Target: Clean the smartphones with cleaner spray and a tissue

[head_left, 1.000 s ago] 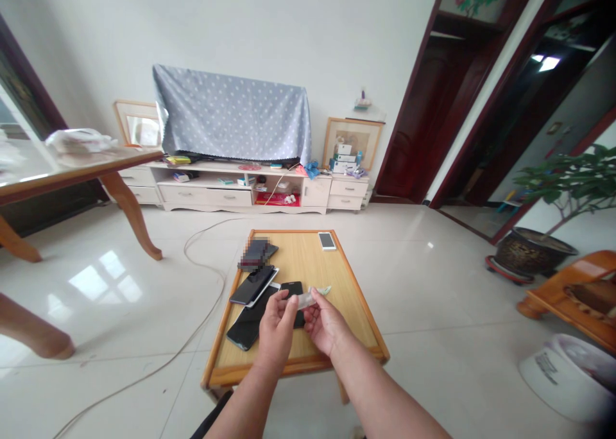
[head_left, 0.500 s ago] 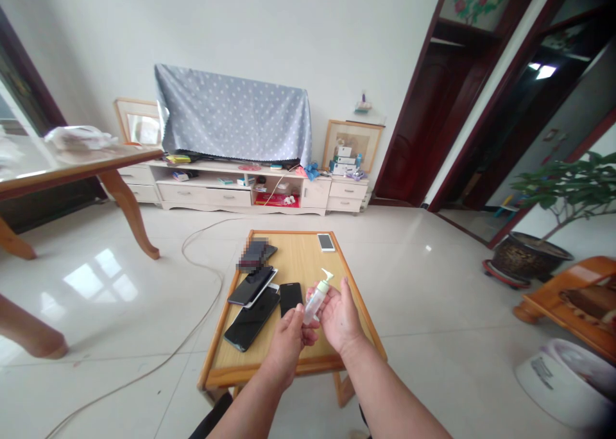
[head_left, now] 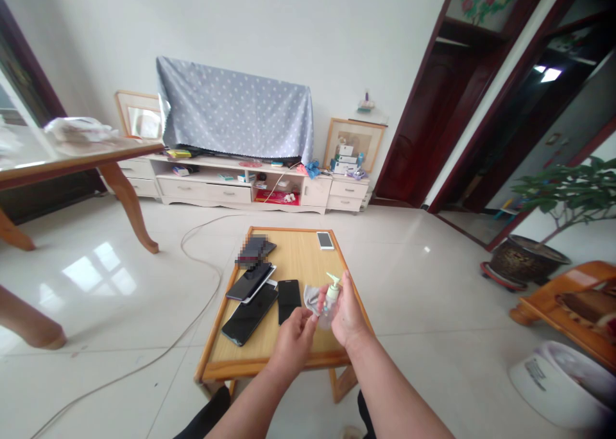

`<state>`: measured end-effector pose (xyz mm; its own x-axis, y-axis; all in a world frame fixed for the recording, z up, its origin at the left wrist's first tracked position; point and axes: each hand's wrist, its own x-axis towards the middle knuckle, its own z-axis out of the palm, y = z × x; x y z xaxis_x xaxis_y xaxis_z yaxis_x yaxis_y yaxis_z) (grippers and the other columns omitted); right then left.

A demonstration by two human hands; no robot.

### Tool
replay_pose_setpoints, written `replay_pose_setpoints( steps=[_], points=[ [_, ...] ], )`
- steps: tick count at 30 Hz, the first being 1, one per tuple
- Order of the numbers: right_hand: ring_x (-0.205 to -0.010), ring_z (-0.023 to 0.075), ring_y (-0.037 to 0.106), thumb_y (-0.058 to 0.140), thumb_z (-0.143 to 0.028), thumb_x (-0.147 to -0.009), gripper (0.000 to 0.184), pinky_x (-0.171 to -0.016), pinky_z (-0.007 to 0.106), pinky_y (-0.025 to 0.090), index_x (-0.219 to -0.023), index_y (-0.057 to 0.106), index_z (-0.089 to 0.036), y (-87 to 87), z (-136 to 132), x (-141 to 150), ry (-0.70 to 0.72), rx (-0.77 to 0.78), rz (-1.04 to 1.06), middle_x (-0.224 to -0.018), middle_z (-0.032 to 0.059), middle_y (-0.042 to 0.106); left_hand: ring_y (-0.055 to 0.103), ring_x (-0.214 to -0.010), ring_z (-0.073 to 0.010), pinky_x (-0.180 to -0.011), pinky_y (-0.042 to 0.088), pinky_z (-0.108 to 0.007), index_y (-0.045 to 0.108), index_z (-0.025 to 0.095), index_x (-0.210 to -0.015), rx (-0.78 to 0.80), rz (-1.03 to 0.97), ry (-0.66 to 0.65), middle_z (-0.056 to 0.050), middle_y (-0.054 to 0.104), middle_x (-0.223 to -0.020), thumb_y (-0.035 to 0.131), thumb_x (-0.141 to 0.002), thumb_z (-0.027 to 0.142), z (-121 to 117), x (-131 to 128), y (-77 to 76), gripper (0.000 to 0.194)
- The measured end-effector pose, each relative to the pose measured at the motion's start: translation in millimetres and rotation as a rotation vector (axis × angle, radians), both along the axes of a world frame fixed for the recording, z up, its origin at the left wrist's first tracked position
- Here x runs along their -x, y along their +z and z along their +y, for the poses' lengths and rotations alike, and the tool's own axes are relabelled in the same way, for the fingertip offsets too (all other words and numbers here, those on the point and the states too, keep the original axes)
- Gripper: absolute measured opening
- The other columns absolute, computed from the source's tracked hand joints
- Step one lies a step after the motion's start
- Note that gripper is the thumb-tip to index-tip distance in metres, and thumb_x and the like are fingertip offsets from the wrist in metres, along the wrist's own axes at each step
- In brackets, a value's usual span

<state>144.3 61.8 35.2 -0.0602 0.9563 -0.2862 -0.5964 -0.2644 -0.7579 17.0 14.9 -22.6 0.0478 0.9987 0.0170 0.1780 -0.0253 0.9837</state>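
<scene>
A clear pump bottle (head_left: 328, 310) with a pale green pump head stands upright in my right hand (head_left: 350, 318), whose fingers wrap round it and whose thumb points up. My left hand (head_left: 294, 337) is closed just left of the bottle's lower part. Its fingertips meet near a small grey cloth (head_left: 312, 298); whether they pinch the cloth or touch the bottle, I cannot tell. Left of the cloth lies a black phone (head_left: 289, 301) on the small wooden table (head_left: 301, 254). A larger black phone (head_left: 249, 315) lies slanted nearer the left edge.
Behind it, another dark phone (head_left: 249, 281) rests on a white one. A blurred dark item (head_left: 251, 249) sits at the far left corner, a white phone (head_left: 325, 241) at the far right. A cable (head_left: 192, 320) runs over the floor; a white bucket (head_left: 553, 381) stands right.
The bottle has shifted right and become more upright in my right hand. My left hand has come off the bottle's body, and the grey cloth now shows between the hands.
</scene>
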Motion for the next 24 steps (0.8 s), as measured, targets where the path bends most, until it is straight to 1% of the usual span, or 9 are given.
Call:
replay_pose_setpoints(
  steps=[3,5,7,9,12,15,17,22,24],
  points=[
    [-0.045,0.0142,0.056,0.054,-0.076,-0.087,0.059,-0.045,0.024,0.046,-0.068,0.061,-0.020,-7.0,7.1,-10.1,-0.008,0.063,-0.125,-0.052,0.0022,0.063,0.056,-0.069,-0.0166,-0.065,0.037,-0.027,0.064,0.023,-0.087,-0.093,0.175,-0.026,-0.002,0.061,-0.074,0.052,-0.093,0.053,-5.2,9.4,3.5,0.033],
    [-0.045,0.0149,0.059,0.059,-0.073,-0.086,0.057,-0.044,0.024,0.046,-0.066,0.062,-0.019,-12.4,9.2,-16.9,0.026,0.114,-0.245,-0.054,0.0038,0.065,0.057,-0.074,-0.0176,-0.068,0.034,-0.029,0.065,0.023,-0.080,-0.138,0.284,-0.054,-0.003,0.061,-0.078,0.052,-0.093,0.048,-8.9,13.2,5.6,0.031],
    [-0.045,0.0157,0.061,0.059,-0.074,-0.084,0.059,-0.044,0.025,0.046,-0.066,0.064,-0.018,-16.9,8.5,-21.9,0.086,0.153,-0.363,-0.056,0.0056,0.067,0.056,-0.073,-0.0172,-0.067,0.031,-0.029,0.063,0.023,-0.075,-0.159,0.378,-0.082,-0.003,0.060,-0.079,0.052,-0.093,0.044,-11.3,14.1,6.1,0.030],
    [-0.044,0.0164,0.061,0.059,-0.075,-0.083,0.061,-0.045,0.026,0.047,-0.066,0.065,-0.017,-19.9,6.1,-24.2,0.128,0.153,-0.472,-0.056,0.0067,0.067,0.055,-0.070,-0.0166,-0.064,0.028,-0.030,0.062,0.023,-0.073,-0.166,0.454,-0.105,-0.003,0.060,-0.078,0.052,-0.093,0.042,-11.9,13.0,5.0,0.029],
    [-0.041,0.0155,0.057,0.058,-0.070,-0.085,0.059,-0.044,0.026,0.044,-0.060,0.063,-0.017,-21.4,2.6,-23.1,0.101,0.095,-0.602,-0.051,0.0056,0.063,0.056,-0.071,-0.0167,-0.063,0.027,-0.030,0.060,0.023,-0.074,-0.174,0.538,-0.128,-0.003,0.060,-0.080,0.050,-0.094,0.040,-10.7,10.6,2.4,0.029],
    [-0.036,0.0130,0.049,0.053,-0.063,-0.090,0.057,-0.042,0.026,0.039,-0.054,0.058,-0.019,-20.1,2.1,-18.5,0.052,0.052,-0.634,-0.044,0.0020,0.057,0.058,-0.074,-0.0165,-0.064,0.028,-0.029,0.060,0.022,-0.075,-0.180,0.596,-0.143,-0.003,0.062,-0.082,0.048,-0.096,0.038,-9.6,9.5,1.0,0.028],
    [-0.035,0.0125,0.047,0.049,-0.062,-0.091,0.057,-0.042,0.026,0.038,-0.053,0.056,-0.020,-18.8,2.5,-14.9,0.040,0.038,-0.632,-0.042,0.0008,0.054,0.058,-0.074,-0.0161,-0.064,0.028,-0.028,0.060,0.023,-0.076,-0.181,0.626,-0.150,-0.002,0.062,-0.082,0.048,-0.096,0.037,-9.6,9.6,0.9,0.027],
    [-0.037,0.0134,0.047,0.043,-0.069,-0.091,0.064,-0.044,0.027,0.037,-0.051,0.055,-0.020,-18.3,3.4,-8.1,0.035,0.035,-0.673,-0.042,0.0014,0.053,0.058,-0.075,-0.0152,-0.064,0.029,-0.028,0.060,0.023,-0.078,-0.181,0.679,-0.158,-0.002,0.062,-0.083,0.047,-0.096,0.036,-11.4,11.0,1.5,0.026],
    [-0.036,0.0136,0.046,0.042,-0.068,-0.091,0.063,-0.044,0.028,0.037,-0.052,0.055,-0.020,-18.7,4.0,-5.8,0.032,0.041,-0.686,-0.042,0.0009,0.052,0.059,-0.076,-0.0151,-0.065,0.030,-0.028,0.060,0.023,-0.079,-0.183,0.691,-0.162,-0.002,0.063,-0.084,0.046,-0.097,0.036,-11.9,11.5,1.7,0.026]
  ],
)
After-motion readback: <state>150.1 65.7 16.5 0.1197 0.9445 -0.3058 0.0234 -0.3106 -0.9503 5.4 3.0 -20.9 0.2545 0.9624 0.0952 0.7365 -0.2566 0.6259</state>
